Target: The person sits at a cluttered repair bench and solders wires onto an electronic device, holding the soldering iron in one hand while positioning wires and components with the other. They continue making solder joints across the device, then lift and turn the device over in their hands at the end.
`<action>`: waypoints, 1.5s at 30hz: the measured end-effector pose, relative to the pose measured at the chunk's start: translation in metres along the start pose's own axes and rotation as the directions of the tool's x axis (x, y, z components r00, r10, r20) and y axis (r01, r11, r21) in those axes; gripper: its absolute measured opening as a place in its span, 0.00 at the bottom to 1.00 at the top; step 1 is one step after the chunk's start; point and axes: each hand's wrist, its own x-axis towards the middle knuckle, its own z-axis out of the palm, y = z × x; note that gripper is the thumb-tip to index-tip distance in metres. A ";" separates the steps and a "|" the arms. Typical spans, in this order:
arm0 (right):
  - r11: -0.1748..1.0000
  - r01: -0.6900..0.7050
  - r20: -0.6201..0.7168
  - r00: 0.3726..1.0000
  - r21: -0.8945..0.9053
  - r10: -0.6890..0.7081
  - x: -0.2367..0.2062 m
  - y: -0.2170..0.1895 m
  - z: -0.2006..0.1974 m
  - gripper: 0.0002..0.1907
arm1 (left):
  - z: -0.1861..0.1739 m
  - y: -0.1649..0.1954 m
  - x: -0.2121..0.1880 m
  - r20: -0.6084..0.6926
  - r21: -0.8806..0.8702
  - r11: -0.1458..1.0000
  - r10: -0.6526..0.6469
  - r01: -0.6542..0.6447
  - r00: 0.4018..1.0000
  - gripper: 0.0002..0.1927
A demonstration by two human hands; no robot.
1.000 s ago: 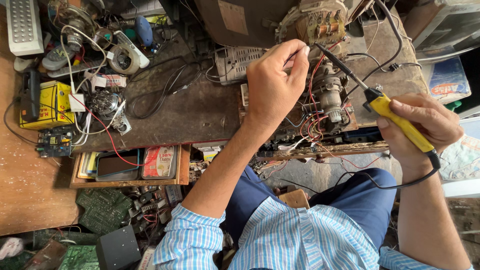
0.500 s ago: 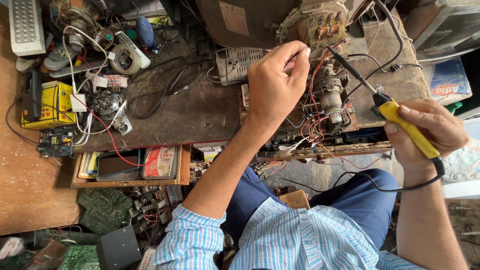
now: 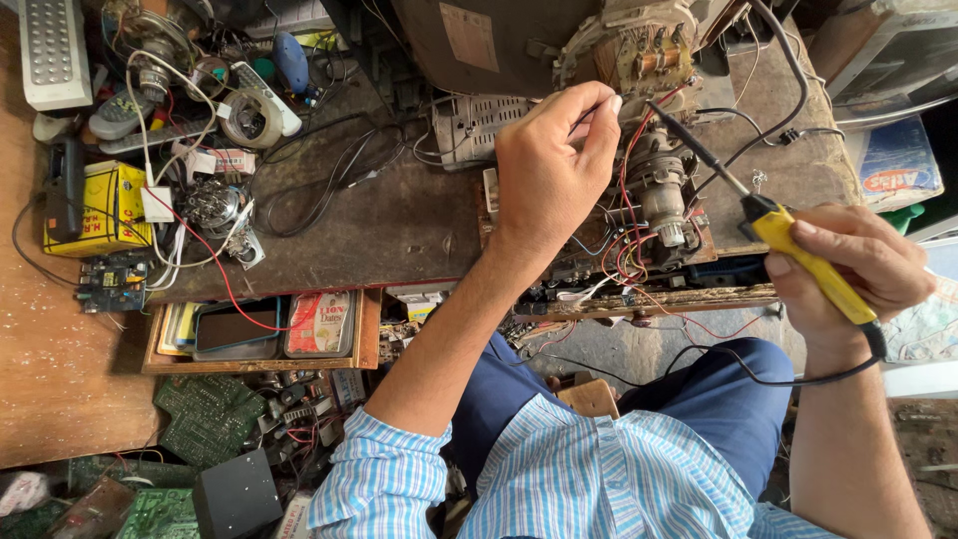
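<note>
My left hand (image 3: 554, 170) is raised over an opened old television set, thumb and forefinger pinched on a thin dark wire (image 3: 589, 112) beside the copper-wound picture-tube neck (image 3: 639, 55). My right hand (image 3: 848, 269) grips the yellow handle of a soldering iron (image 3: 798, 250). Its black tip (image 3: 679, 135) points up and left toward the tube neck, a short way right of my left fingertips. Red wires (image 3: 627, 200) run down to the chassis board (image 3: 649, 299) under both hands. The iron's black cord (image 3: 768, 377) loops over my blue trousers.
The dark worn bench (image 3: 399, 230) holds black cables (image 3: 319, 190), a yellow box (image 3: 100, 205), remote controls (image 3: 55, 50) and tape rolls. A wooden tray (image 3: 259, 329) sits at its front edge. Green circuit boards (image 3: 205, 414) and a black box (image 3: 235, 494) lie below.
My right hand and the soldering iron have shifted slightly right and down. My left hand keeps its pinch in nearly the same place.
</note>
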 end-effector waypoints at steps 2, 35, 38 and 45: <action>1.000 0.001 -0.053 0.999 0.024 0.000 -0.008 0.005 -0.003 0.11 | 0.000 0.000 0.000 -0.005 -0.013 1.000 0.010 -0.010 1.000 0.03; 0.960 -0.105 -0.283 0.942 0.261 0.180 -0.081 0.007 -0.028 0.15 | -0.020 -0.014 -0.007 0.116 -0.144 0.987 -0.058 0.075 0.992 0.22; 0.945 -0.125 -0.309 0.925 0.304 0.221 -0.090 0.014 -0.032 0.15 | -0.022 -0.018 -0.004 0.051 -0.110 0.994 -0.014 0.019 0.999 0.19; 0.846 -0.322 -0.316 0.823 0.425 0.472 -0.154 0.079 -0.079 0.20 | -0.037 -0.027 -0.030 -0.183 -0.060 0.995 0.064 -0.077 0.981 0.11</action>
